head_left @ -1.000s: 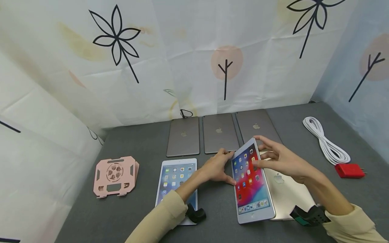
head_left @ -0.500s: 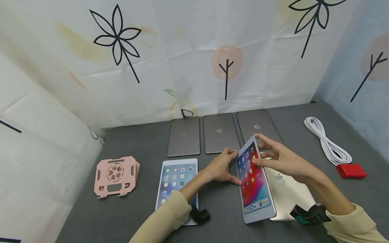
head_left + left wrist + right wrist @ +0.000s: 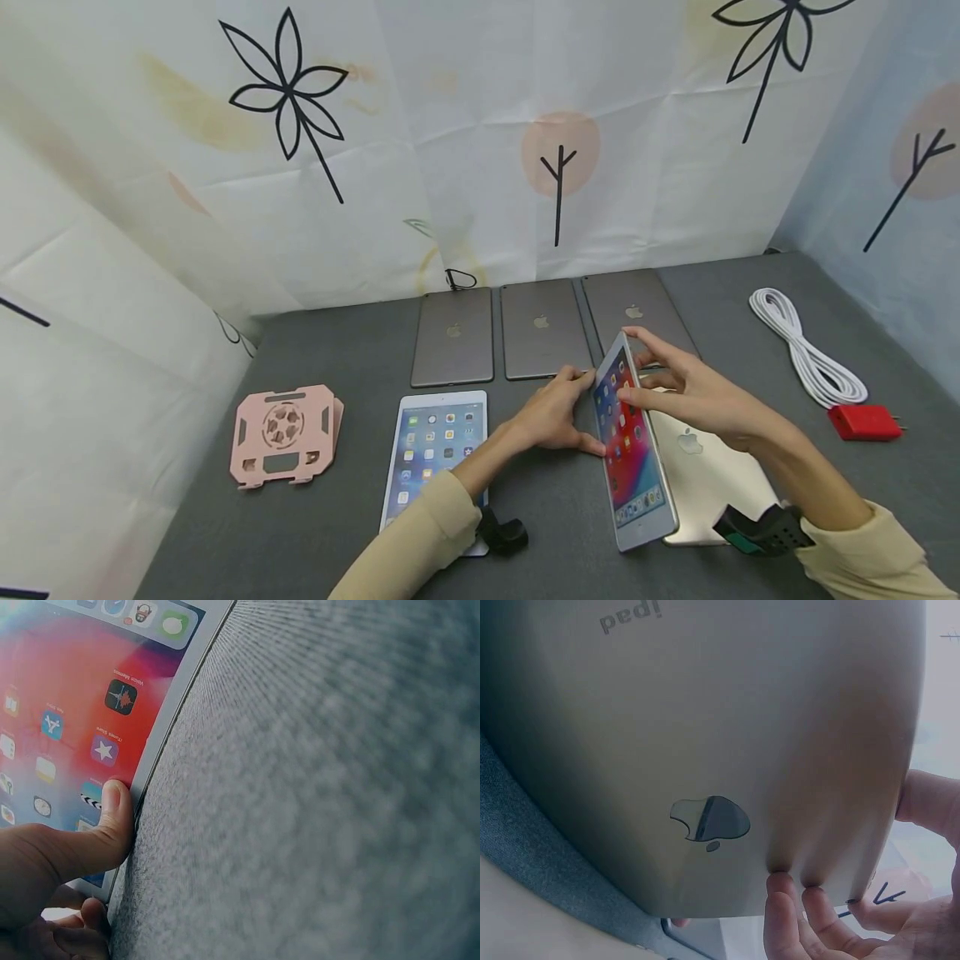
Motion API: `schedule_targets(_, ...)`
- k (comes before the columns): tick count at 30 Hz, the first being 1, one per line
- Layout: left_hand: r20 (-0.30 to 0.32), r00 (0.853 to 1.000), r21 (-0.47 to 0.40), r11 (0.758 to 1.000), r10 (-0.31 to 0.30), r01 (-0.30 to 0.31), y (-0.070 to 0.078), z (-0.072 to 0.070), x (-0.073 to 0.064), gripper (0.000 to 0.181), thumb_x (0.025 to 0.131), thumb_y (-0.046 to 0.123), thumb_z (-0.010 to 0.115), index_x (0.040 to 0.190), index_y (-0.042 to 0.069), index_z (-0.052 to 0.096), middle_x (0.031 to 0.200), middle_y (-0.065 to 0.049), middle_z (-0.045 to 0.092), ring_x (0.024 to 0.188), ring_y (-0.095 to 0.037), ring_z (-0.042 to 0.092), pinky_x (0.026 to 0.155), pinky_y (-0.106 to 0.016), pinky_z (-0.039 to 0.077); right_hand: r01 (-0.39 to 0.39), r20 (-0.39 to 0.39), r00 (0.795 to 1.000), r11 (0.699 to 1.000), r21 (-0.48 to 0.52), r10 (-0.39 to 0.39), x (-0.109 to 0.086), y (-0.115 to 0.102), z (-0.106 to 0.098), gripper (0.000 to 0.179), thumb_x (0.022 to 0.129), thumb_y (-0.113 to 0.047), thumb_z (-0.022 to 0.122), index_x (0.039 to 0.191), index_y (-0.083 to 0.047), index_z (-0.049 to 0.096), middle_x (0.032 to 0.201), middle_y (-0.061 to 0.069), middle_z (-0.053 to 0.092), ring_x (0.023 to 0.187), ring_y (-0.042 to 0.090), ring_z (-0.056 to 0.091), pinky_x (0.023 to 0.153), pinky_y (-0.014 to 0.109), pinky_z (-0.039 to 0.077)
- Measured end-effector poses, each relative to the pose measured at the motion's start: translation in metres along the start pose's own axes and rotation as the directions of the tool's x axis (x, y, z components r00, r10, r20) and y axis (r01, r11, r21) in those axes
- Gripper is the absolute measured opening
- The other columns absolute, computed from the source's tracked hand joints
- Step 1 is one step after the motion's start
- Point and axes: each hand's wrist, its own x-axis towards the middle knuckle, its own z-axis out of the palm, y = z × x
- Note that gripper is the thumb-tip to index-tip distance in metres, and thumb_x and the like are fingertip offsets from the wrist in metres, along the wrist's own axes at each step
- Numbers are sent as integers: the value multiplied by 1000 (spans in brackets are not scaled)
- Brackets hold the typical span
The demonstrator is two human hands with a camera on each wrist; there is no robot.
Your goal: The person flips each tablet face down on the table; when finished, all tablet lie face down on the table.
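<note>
A white-framed tablet [image 3: 630, 467] with a lit red and blue home screen is tilted up steeply on its left long edge. My left hand [image 3: 551, 417] grips that lower edge; in the left wrist view its thumb [image 3: 112, 821] lies on the screen, with the other fingers partly hidden at the edge. Near the upper corner, my right hand [image 3: 686, 392] holds the raised edge, thumb at the screen side. The right wrist view shows the tablet's back [image 3: 705, 735] with its logo, and fingertips [image 3: 780, 885] of that hand against it.
A gold tablet [image 3: 723, 492] lies face down at right. Another lit tablet [image 3: 442, 417] lies partly under my left forearm. Three grey tablets [image 3: 452, 342] line the back. A pink bracket [image 3: 283, 437] sits left; a white cable [image 3: 810, 354] and red charger [image 3: 864, 422] lie right.
The held tablet has tipped more upright, its lower left edge shifting right. My left hand has moved right along with it, while my right hand has stayed almost in place.
</note>
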Motion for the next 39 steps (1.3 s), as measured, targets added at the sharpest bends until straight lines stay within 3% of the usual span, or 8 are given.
schedule_targets(8,-27,1000,-16,1000,16,-16,1,3,2,110,76,43,91,162,13,29,148,-12,48,109,-17,57,88,-23,50,-3,0,1000,1000,13,3,1,-3,3,87,102,-28,63,166,-23,5,143,24,41,124,39,62,90,58,52)
schedule_targets(12,-33,999,-18,999,25,-26,0,4,2,111,76,44,90,163,13,28,147,-11,49,107,-15,57,87,-22,49,-16,-4,1000,1000,3,16,0,-5,4,85,102,-29,63,166,-27,6,143,23,41,128,42,59,92,59,51)
schedule_targets(18,20,998,-161,985,58,-54,-6,-4,-1,113,80,36,89,165,14,19,145,-14,47,86,-5,51,72,-14,44,-33,3,999,999,-6,33,2,-7,6,86,102,-33,63,166,-30,5,147,22,38,130,42,57,94,58,50)
schedule_targets(21,45,995,-283,957,85,-69,-11,-10,-3,109,85,29,85,166,13,13,146,-16,48,78,1,53,67,-13,47,-35,3,999,999,0,35,3,-8,8,86,102,-33,63,166,-31,6,145,22,39,126,38,60,94,56,50)
schedule_targets(24,5,995,-377,922,102,-92,-14,-17,-5,96,92,22,77,165,9,16,139,-17,58,79,-1,64,67,-16,53,-37,5,999,999,-5,37,3,-8,10,86,102,-34,63,166,-32,5,147,23,38,125,38,60,94,56,51)
schedule_targets(29,-98,993,-550,827,73,-115,-14,-33,-9,73,101,15,65,162,12,26,115,-20,72,80,-32,76,58,-27,56,-64,32,997,998,-12,65,5,-10,13,86,103,-38,61,166,-27,3,158,28,28,138,51,48,97,65,47)
schedule_targets(33,-105,993,-640,760,59,-112,-7,-46,-12,65,105,20,58,162,16,26,112,-28,73,82,-46,74,57,-36,59,-91,57,994,996,0,91,7,-10,16,87,104,-39,59,167,-22,1,162,30,24,143,53,41,102,68,44)
schedule_targets(39,-82,994,-646,756,67,-104,2,-58,-15,67,105,27,59,162,21,25,107,-25,76,83,-41,76,67,-49,62,-108,78,991,994,27,105,10,-10,21,88,104,-42,58,166,-23,-1,163,28,22,141,48,48,105,68,42)
